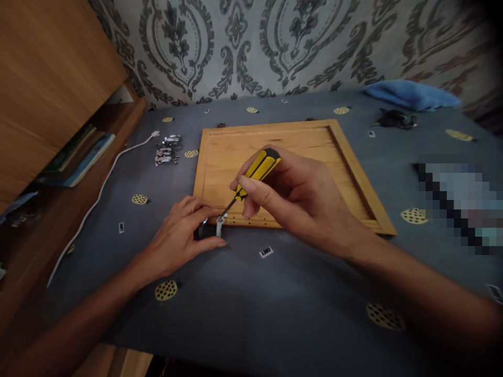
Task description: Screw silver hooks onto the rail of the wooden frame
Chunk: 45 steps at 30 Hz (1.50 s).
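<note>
Grey cloth bears wooden panel, R hand gripping screwdriver w/ tip at hinge on near edge, L hand there, pinch unclear; prob. unfinished, other metal pcs. loose far L.

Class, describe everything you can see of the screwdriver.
The screwdriver has a yellow-and-black handle, seemingly plastic, with a dark butt, and a thin, metal-looking shaft. The right hand grips it aslant, handle upper right in the picture, shaft pointing down-left at a silvery fitting by the near edge of the wooden panel. Whether its tip touches that fitting is unclear.
</note>
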Motion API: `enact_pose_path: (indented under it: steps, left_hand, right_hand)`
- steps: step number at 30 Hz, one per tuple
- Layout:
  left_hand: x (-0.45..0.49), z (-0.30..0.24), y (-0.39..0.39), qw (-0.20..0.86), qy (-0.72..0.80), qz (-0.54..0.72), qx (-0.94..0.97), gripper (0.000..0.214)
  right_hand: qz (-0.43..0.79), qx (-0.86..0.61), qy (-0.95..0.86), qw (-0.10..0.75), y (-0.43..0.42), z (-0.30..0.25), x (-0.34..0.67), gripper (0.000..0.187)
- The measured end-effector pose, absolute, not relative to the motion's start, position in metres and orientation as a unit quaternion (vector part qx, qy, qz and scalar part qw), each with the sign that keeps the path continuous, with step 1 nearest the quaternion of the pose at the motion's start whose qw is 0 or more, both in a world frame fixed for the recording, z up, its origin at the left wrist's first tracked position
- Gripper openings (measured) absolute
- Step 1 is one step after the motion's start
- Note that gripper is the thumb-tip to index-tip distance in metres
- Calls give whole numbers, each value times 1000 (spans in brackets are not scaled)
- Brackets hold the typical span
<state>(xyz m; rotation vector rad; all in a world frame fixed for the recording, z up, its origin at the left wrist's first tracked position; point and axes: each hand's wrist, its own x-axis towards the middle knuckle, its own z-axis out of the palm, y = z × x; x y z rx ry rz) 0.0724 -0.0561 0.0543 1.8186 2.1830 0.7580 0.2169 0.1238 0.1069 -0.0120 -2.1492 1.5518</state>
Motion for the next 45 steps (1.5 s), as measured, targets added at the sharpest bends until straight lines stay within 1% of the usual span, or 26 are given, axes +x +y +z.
enact_pose_path:
  steps: [16, 22, 33, 36, 38, 42, 45]
  left_hand:
    - [72, 56, -56, 102, 743, 249, 613, 44]
    - [73, 55, -57, 91, 739, 253, 618, 44]
    - [72, 53, -57, 70, 737, 235, 629, 45]
    - [74, 56, -61, 45, 735, 219, 641, 50]
    - [75, 58, -66, 19, 727, 215, 651, 51]
    - [76, 57, -78, -22, 694, 212, 688, 37]
    - [74, 52, -84, -40, 675, 206, 707, 35]
  right_hand:
    - [573, 1, -784, 238, 123, 99, 215, 23]
    - [583, 6, -782, 222, 121, 100, 216, 22]
    - [570, 7, -787, 233, 119, 98, 215, 23]
    - [572, 18, -786, 234, 119, 97, 213, 23]
    - [574, 27, -783, 238, 120, 96, 212, 24]
    - [553, 24, -792, 258, 120, 94, 212, 23]
    - [545, 20, -795, 264, 120, 93, 211, 23]
